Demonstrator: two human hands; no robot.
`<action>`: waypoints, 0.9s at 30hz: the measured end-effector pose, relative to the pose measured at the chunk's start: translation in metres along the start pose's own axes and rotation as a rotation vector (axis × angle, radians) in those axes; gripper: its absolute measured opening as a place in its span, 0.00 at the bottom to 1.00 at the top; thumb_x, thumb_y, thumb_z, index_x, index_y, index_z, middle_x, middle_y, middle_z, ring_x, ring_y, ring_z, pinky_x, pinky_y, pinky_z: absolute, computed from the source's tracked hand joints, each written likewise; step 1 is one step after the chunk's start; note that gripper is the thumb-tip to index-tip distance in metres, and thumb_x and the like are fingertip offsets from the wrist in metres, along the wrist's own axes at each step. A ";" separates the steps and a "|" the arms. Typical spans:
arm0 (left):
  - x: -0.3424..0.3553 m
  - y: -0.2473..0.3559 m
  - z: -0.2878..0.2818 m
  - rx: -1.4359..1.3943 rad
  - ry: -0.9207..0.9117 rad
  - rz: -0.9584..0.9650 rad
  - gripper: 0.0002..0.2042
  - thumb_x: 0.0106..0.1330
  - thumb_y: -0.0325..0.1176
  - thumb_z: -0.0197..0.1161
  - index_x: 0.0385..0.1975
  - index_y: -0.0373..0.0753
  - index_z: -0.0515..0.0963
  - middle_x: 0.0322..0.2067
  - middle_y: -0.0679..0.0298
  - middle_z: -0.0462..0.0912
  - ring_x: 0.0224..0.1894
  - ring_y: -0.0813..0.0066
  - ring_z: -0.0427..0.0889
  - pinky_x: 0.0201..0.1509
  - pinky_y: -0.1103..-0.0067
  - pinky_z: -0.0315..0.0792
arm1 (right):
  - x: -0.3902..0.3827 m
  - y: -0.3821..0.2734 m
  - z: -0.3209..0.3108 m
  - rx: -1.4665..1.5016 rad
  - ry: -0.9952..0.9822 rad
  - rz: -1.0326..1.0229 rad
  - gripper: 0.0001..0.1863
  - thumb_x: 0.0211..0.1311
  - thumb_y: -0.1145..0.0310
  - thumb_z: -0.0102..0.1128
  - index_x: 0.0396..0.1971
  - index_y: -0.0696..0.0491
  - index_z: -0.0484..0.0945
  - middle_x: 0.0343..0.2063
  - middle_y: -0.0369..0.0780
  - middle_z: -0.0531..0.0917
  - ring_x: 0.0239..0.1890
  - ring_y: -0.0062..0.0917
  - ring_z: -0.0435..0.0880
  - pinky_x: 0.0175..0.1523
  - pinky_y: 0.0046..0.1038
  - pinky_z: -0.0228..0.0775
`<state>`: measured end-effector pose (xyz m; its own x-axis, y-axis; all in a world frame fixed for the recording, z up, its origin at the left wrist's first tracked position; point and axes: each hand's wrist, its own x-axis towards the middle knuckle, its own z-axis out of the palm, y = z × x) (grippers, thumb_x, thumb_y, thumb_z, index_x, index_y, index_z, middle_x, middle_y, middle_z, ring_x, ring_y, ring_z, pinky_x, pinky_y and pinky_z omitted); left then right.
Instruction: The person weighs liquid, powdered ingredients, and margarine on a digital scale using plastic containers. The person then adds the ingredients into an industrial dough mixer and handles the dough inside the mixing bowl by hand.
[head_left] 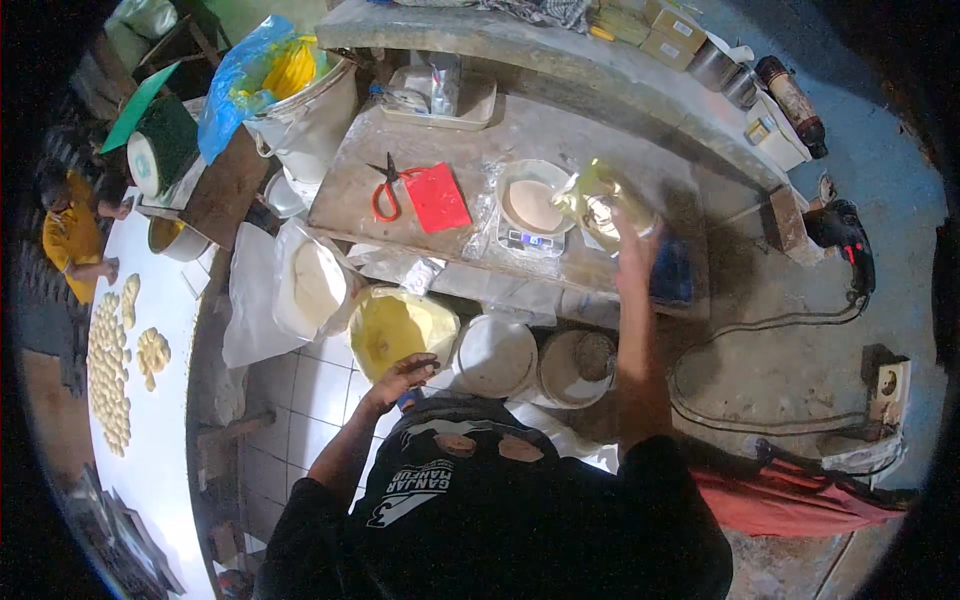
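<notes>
My right hand (pixel 637 245) grips a shiny gold foil pouch (pixel 590 200), tilted beside a round bowl (pixel 533 197) of pale powder. The bowl rests on a small digital scale (pixel 528 242) on the worn table. My left hand (pixel 405 378) is at the near rim of a bucket (pixel 437 318) lined with pale yellow plastic. Its fingers are curled together, and whatever they hold, if anything, is too small to make out. Left of the scale lie a red packet (pixel 437 198) and red-handled scissors (pixel 387 190).
Lidded tubs (pixel 495 352) and a powder-filled sack (pixel 312 285) stand below the table edge. At the back is a tray (pixel 480 105). A power drill (pixel 843 240) and cable lie right. On the left, another person (pixel 75 235) works at a white table (pixel 160 400) bearing dough pieces.
</notes>
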<state>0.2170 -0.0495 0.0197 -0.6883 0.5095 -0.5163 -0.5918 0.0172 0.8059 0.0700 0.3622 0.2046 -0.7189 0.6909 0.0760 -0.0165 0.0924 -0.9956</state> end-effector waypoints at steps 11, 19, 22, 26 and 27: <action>-0.005 -0.027 -0.022 0.021 0.023 -0.022 0.25 0.65 0.43 0.63 0.58 0.37 0.70 0.48 0.61 0.78 0.47 0.73 0.75 0.39 0.79 0.73 | 0.014 0.018 -0.017 0.400 -0.143 0.205 0.29 0.56 0.67 0.69 0.56 0.58 0.69 0.50 0.43 0.78 0.48 0.29 0.80 0.50 0.31 0.75; -0.011 -0.049 -0.038 -0.004 0.038 -0.030 0.26 0.65 0.42 0.62 0.58 0.33 0.69 0.49 0.61 0.78 0.48 0.72 0.76 0.48 0.78 0.71 | 0.010 0.016 -0.006 0.395 -0.120 0.139 0.26 0.57 0.67 0.67 0.55 0.57 0.71 0.49 0.42 0.78 0.47 0.27 0.81 0.50 0.31 0.75; -0.015 -0.041 -0.036 -0.012 0.009 -0.044 0.26 0.66 0.42 0.62 0.59 0.33 0.69 0.49 0.61 0.79 0.49 0.72 0.77 0.49 0.76 0.72 | 0.011 0.023 -0.008 0.064 -0.063 -0.098 0.28 0.55 0.66 0.69 0.55 0.57 0.70 0.49 0.43 0.78 0.48 0.29 0.80 0.52 0.31 0.74; -0.026 -0.031 -0.033 -0.049 -0.001 0.053 0.27 0.65 0.43 0.62 0.59 0.33 0.68 0.50 0.58 0.79 0.50 0.71 0.77 0.50 0.75 0.72 | 0.013 0.033 -0.011 0.377 -0.141 0.113 0.27 0.57 0.62 0.67 0.54 0.55 0.71 0.47 0.41 0.79 0.47 0.28 0.80 0.48 0.31 0.75; -0.026 -0.030 -0.033 -0.055 -0.021 0.090 0.27 0.65 0.43 0.62 0.59 0.33 0.68 0.50 0.57 0.79 0.50 0.70 0.77 0.51 0.75 0.72 | 0.013 0.036 -0.013 0.420 -0.171 0.232 0.26 0.59 0.59 0.66 0.54 0.54 0.71 0.46 0.41 0.80 0.45 0.28 0.81 0.45 0.31 0.76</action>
<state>0.2389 -0.0922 -0.0007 -0.7312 0.5246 -0.4361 -0.5505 -0.0762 0.8313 0.0689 0.3838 0.1709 -0.8396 0.5286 -0.1251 -0.0954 -0.3702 -0.9240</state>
